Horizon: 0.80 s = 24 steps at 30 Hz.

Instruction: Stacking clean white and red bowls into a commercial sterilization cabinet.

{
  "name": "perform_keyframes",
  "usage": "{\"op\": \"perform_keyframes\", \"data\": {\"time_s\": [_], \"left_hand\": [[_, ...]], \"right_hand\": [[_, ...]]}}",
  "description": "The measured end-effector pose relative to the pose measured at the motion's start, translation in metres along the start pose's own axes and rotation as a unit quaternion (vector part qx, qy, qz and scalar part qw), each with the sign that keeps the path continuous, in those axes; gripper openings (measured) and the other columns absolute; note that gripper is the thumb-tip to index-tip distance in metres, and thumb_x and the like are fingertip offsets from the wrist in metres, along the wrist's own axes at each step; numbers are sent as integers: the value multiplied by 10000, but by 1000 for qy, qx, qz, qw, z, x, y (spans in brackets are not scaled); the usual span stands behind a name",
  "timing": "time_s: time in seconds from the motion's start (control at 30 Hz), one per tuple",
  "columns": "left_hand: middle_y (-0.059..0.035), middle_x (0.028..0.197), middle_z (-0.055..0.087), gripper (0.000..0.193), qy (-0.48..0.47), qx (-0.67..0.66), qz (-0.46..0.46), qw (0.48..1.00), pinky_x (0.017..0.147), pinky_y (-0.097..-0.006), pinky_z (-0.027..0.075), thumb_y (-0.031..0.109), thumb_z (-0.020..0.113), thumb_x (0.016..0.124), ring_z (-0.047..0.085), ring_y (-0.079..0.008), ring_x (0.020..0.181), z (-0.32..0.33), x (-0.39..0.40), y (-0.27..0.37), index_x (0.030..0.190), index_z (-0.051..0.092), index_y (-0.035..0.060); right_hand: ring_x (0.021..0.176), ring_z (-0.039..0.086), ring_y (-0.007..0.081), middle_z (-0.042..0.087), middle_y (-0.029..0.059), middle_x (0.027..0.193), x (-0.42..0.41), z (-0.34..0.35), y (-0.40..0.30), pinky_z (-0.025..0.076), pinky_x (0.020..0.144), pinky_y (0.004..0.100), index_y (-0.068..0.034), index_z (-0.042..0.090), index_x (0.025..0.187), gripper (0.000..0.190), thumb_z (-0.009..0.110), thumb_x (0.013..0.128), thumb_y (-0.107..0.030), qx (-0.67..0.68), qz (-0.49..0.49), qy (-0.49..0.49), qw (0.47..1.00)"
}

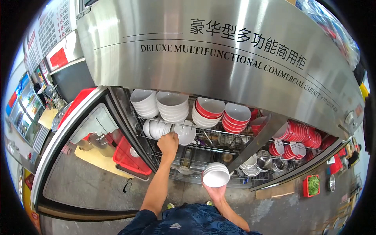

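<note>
My left hand [168, 145] reaches into the open cabinet, its fingers curled at the rim of a white bowl [185, 133] on the middle wire rack. That bowl lies on its side, its inside turned towards me. Just left of it, several white bowls [157, 129] lie nested in a sideways row. In front of the cabinet, my right hand [216, 192] supports a small stack of white bowls [216, 175] from below, the stack tilted so its open side faces me. The fingers behind that stack are mostly hidden.
Upright stacks of white bowls [172, 107] and red-and-white bowls [236, 118] fill the upper rack. A glass door [85, 164] swings out at left; a metal post [258, 141] divides the opening. Steel bowls [264, 160] sit lower right. A red basket of greens [311, 186] stands on the floor.
</note>
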<state>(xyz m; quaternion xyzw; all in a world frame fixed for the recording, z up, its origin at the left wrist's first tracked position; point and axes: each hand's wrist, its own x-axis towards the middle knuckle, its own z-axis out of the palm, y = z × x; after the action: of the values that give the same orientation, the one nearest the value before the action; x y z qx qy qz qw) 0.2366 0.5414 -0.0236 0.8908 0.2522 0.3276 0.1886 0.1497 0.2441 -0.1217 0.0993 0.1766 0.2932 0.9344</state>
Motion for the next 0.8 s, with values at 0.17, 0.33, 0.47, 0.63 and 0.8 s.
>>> {"op": "perform_keyframes", "data": {"time_s": [0.17, 0.33, 0.47, 0.63, 0.8], "left_hand": [[-213, 717, 722, 291, 46, 23, 35, 998, 600, -522, 580, 237, 684, 948, 720, -440, 642, 13, -2, -2, 741, 745, 41], [-173, 646, 679, 310, 130, 13, 74, 989, 548, -498, 541, 202, 707, 938, 688, -394, 584, 29, -7, -11, 661, 659, 72], [-154, 637, 659, 308, 156, 13, 97, 983, 548, -494, 527, 204, 718, 934, 668, -377, 579, 39, -12, -18, 663, 637, 81], [-126, 685, 649, 259, 147, -14, 151, 977, 621, -485, 517, 185, 761, 881, 668, -347, 666, 47, -20, -8, 685, 623, 87], [-104, 703, 627, 237, 119, -35, 183, 975, 643, -483, 506, 162, 805, 810, 648, -341, 691, 53, -29, -11, 707, 604, 89]], "right_hand": [[1429, 504, 434, 579, 145, 1543, 9, 1, 0, 397, 1194, 635, -153, 581, 1496, 767, 664, 926, -660, 9, -1, -1, 1000], [1428, 499, 444, 594, 144, 1519, 13, 0, -1, 398, 1201, 634, -152, 600, 1469, 710, 676, 931, -608, -2, 5, -6, 1000], [1425, 496, 455, 613, 139, 1495, 9, 9, 5, 397, 1203, 640, -148, 625, 1435, 634, 695, 938, -536, 24, 2, -8, 1000], [1433, 498, 434, 600, 137, 1514, 14, 1, 3, 394, 1200, 629, -159, 605, 1466, 690, 682, 932, -590, 27, 14, -9, 1000], [1432, 501, 429, 588, 146, 1529, 16, -2, 6, 394, 1196, 630, -163, 586, 1492, 768, 673, 918, -666, 24, 20, -14, 999]]}}
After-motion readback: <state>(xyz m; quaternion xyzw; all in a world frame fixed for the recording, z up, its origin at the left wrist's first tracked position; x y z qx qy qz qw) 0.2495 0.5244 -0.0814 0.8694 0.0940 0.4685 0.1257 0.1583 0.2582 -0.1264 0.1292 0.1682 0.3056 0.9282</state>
